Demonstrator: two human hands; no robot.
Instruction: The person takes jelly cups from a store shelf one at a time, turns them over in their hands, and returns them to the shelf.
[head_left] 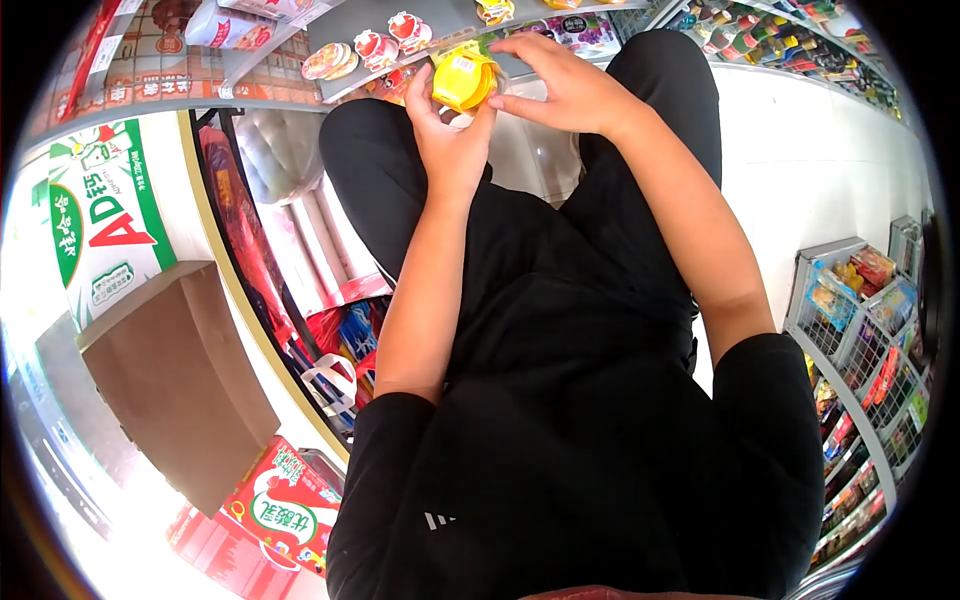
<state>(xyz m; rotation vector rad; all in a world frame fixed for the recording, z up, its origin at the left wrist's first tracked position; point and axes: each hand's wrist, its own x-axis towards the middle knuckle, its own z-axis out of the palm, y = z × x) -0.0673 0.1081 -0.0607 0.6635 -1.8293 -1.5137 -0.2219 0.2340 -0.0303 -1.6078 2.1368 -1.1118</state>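
Note:
My left hand (450,140) is closed around a small yellow tub-shaped package (463,80) with a red and white label, held up at the shelf's front edge. Thumb and fingers grip its lower left side. At the package's right edge is my right hand (565,85), its thumb and fingers spread apart. The thumb tip comes close to the rim; whether it touches, I cannot tell. Just beyond the hands, red and white round packs (376,49) stand on the grey shelf (455,18), with another yellow pack (495,10) farther back.
My bent knees (665,85) are close under the shelf. To the left stand a green and white carton (105,215), a brown cardboard box (185,380) and a red carton (285,505). Wire baskets with packaged snacks (860,290) line the right side, and bottles (760,45) fill shelves at upper right.

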